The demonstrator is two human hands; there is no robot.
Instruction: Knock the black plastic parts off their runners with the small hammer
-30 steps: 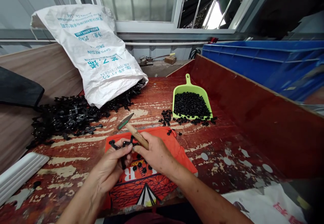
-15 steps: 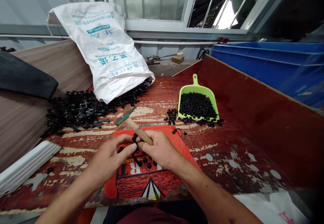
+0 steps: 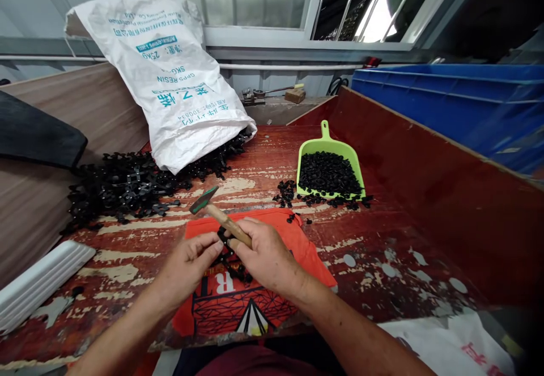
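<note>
Left hand (image 3: 189, 260) pinching black part (image 3: 228, 253) over red cloth (image 3: 309, 254) at table's (image 3: 267, 157) near edge; right hand (image 3: 270, 256) gripping hammer (image 3: 221, 219) handle.

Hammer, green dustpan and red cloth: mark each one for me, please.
Hammer (image 3: 222, 219): head view, on the wooden handle.
Green dustpan (image 3: 329, 146): head view, on the bare back wall.
Red cloth (image 3: 305, 246): head view, on the plain right-hand part.

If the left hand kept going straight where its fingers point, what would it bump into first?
The left hand would probably meet the black plastic piece just ahead first, then the right hand holding the hammer; depth is hard to judge here.
</note>
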